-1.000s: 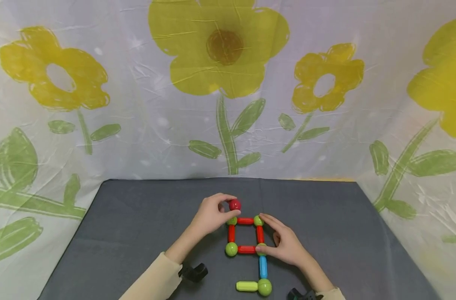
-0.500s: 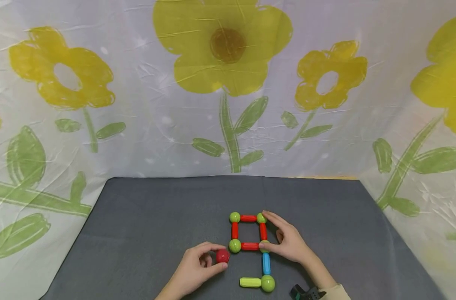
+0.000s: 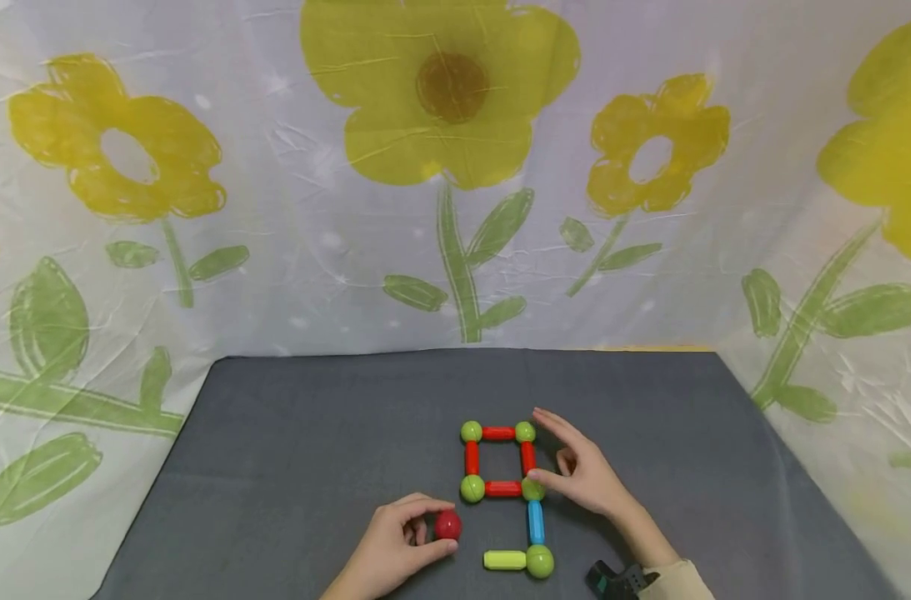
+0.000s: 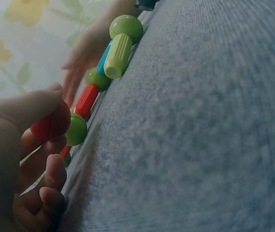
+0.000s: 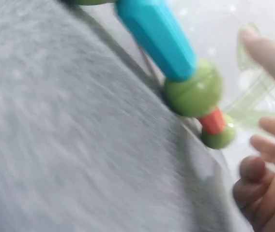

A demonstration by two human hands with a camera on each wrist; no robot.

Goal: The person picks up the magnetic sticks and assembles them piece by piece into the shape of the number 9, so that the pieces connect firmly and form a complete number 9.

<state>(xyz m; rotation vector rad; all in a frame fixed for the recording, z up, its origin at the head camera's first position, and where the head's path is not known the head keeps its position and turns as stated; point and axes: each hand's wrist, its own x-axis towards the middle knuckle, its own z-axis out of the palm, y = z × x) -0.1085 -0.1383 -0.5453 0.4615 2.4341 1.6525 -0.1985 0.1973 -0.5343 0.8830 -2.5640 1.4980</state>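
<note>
My left hand [image 3: 398, 537] pinches a red ball [image 3: 448, 525] between thumb and fingers, left of a magnetic stick-and-ball shape. The left wrist view shows the red ball [image 4: 53, 122] at my fingertips, overlapping the shape behind it. Red sticks [image 3: 503, 489] joined by green balls [image 3: 473, 488] form a square flat on the table. From its near right corner ball a blue stick [image 3: 536, 523] runs toward me to another green ball [image 3: 540, 562], and a lime stick [image 3: 504, 560] points left from that. My right hand [image 3: 586, 475], fingers spread, hovers at the square's right side, holding nothing.
Dark grey cloth covers the table [image 3: 312, 433]. A backdrop [image 3: 320, 250] printed with yellow flowers stands along its far edge and sides. A black wrist device [image 3: 620, 581] sits at my right cuff.
My left hand has drawn the red ball back from the square's far left corner to its near left side. My right hand has lifted slightly off the square's right corner balls.
</note>
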